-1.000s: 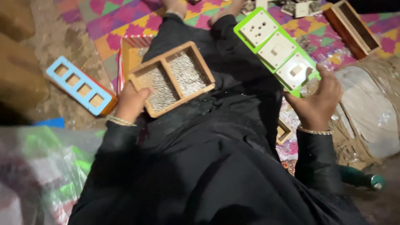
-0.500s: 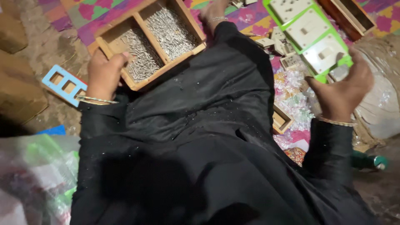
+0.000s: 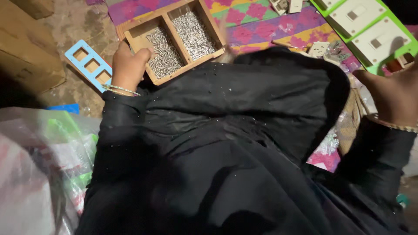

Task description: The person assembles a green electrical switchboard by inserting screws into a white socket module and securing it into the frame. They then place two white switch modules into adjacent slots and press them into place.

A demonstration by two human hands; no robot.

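At ten o'clock my left hand (image 3: pixel 127 66) gripped the near-left edge of the wooden tray (image 3: pixel 170 38), fingers curled over its rim. My worry was a tilt spilling the screws (image 3: pixel 163 53) onto the floor (two compartments, both loaded). At three o'clock my right hand (image 3: pixel 394 93) hovered, its fingers out of view, so I could not tell their state, below one green switch panel (image 3: pixel 370 30) showing two white plates. One blue frame (image 3: pixel 89 65) with three visible openings lay beside the tray.

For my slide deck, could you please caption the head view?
Left hand grips a wooden two-compartment box of small metal screws; right hand rests near a green switch plate.
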